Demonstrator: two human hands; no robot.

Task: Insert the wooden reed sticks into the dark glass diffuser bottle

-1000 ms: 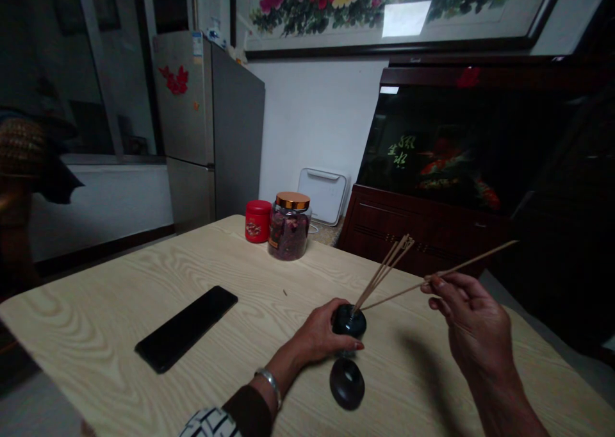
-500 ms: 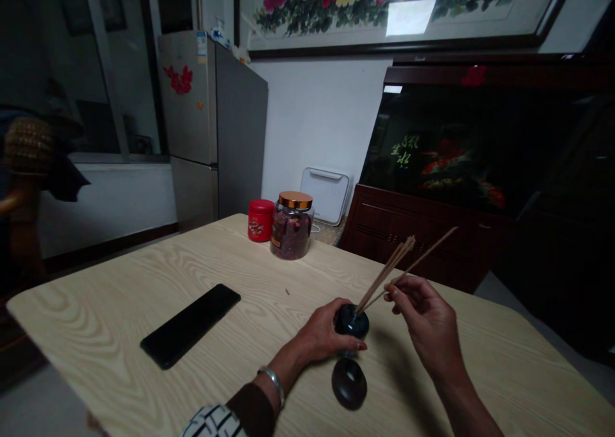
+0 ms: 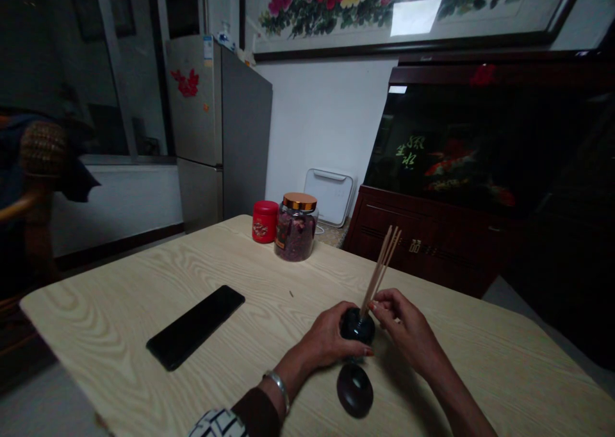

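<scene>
My left hand (image 3: 323, 338) is wrapped round a small dark glass diffuser bottle (image 3: 358, 328) low over the table. Several thin reed sticks (image 3: 383, 264) stand in its neck, leaning slightly right. Close to the neck, my right hand (image 3: 408, 331) has thumb and fingertips pinched at the lower part of a reed stick. The fingertips partly hide where that stick meets the bottle. Just in front of the bottle, nearer to me, lies a dark, rounded object (image 3: 354, 392) with a shiny top; I cannot tell what it is.
A black phone-like slab (image 3: 196, 327) lies on the wooden table (image 3: 230, 386) at left. A red canister (image 3: 264, 222) and a jar of dried petals (image 3: 295, 232) stand at the back edge. Beyond are a fridge (image 3: 245, 136) and a fish tank (image 3: 446, 148).
My right hand has moved left and down to the bottle's neck. The stick that slanted far right has come up beside the others. My left hand still holds the bottle.
</scene>
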